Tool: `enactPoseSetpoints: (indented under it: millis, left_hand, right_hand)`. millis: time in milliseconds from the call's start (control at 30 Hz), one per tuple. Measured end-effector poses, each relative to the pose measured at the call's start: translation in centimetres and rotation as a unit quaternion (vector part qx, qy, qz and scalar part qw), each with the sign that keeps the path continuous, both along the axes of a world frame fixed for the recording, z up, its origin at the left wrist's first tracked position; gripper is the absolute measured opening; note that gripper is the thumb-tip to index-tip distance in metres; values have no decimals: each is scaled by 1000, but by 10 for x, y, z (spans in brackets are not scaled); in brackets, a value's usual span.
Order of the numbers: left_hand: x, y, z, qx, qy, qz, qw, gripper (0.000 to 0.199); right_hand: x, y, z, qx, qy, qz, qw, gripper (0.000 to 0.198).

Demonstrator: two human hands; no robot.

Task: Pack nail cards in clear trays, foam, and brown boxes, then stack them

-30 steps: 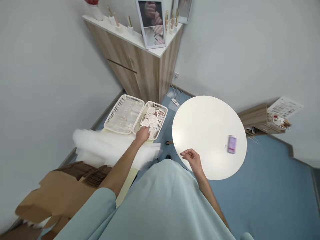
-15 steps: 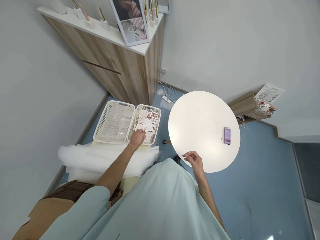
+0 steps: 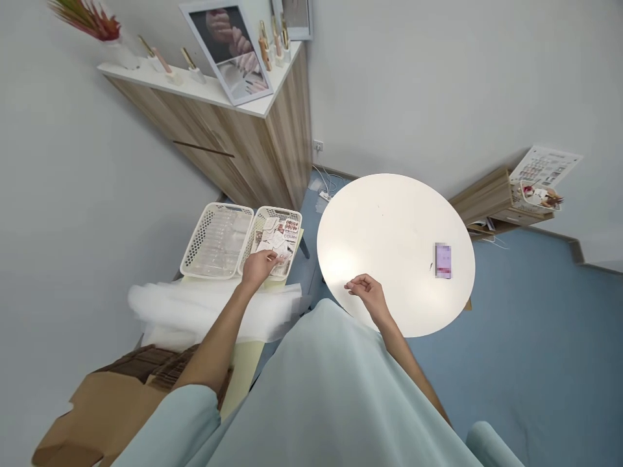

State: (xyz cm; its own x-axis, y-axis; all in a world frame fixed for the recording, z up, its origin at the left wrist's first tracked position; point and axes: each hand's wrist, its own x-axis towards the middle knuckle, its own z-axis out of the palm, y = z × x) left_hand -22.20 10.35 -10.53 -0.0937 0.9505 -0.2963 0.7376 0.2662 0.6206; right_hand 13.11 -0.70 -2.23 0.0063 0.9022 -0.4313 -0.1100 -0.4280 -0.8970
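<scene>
My left hand [image 3: 257, 267] is over the near part of a white perforated basket [image 3: 298, 227]. Its thumb and fingers are drawn together at a heap of small cards [image 3: 276, 240], some bearing rows of red press-on nails [image 3: 291, 226]. Whatever sits between those fingertips is too small to make out. Above the near left edge of a round white table [image 3: 389, 220] is my right hand [image 3: 370, 295], thumb and forefinger pinched; I cannot make out anything in the pinch. Beside the card basket stands a second white basket [image 3: 187, 250] holding clear plastic packs [image 3: 221, 237].
White translucent wrap [image 3: 209, 308] lies in front of the baskets, with an open cardboard box [image 3: 102, 415] nearer me. A purple item [image 3: 443, 261], partly blurred, rests on the table. A wooden cabinet [image 3: 272, 143] carries a picture frame [image 3: 231, 52] and bottles. Cables [image 3: 324, 178] run along the floor.
My left hand has drawn back slightly toward me and left from the cards. My right hand, still pinched, is a little farther left over the table. The view has shifted somewhat.
</scene>
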Motion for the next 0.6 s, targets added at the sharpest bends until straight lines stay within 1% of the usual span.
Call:
enactPoseSetpoints:
  millis: [33, 67, 100, 133, 167, 200, 233, 333, 433, 500, 600]
  left_hand:
    - [13, -1, 7, -2, -58, 43, 997, 41]
    - [29, -3, 14, -10, -122, 87, 989, 46]
    - [47, -5, 21, -23, -200, 120, 972, 49]
    - [67, -9, 28, -40, -275, 143, 950, 53]
    - [89, -13, 35, -51, -342, 153, 926, 56]
    - [110, -18, 41, -60, -398, 148, 903, 57]
    - [132, -25, 47, -68, -435, 148, 885, 58]
    - [190, -45, 66, -88, -516, 151, 839, 52]
    - [231, -61, 80, -117, -560, 143, 808, 47]
    - [247, -68, 85, -130, -571, 140, 798, 45]
    - [258, -74, 87, -140, -570, 129, 799, 43]
  right_hand:
    - [5, 2, 0, 5, 3, 3, 1000, 33]
    - [10, 5, 1, 9, 4, 5, 1000, 32]
    - [15, 7, 2, 13, 5, 7, 1000, 31]
    - [21, 9, 3, 16, 5, 6, 1000, 31]
    - [26, 12, 4, 19, 6, 5, 1000, 31]
    - [31, 16, 5, 20, 6, 1, 1000, 31]
    - [36, 19, 7, 20, 6, -6, 1000, 32]
    - [53, 31, 10, 21, -1, -35, 999, 36]
    - [69, 41, 13, 37, -21, -67, 997, 38]
    - [79, 44, 14, 46, -33, -80, 995, 38]
    - [87, 45, 14, 46, -36, -89, 994, 37]
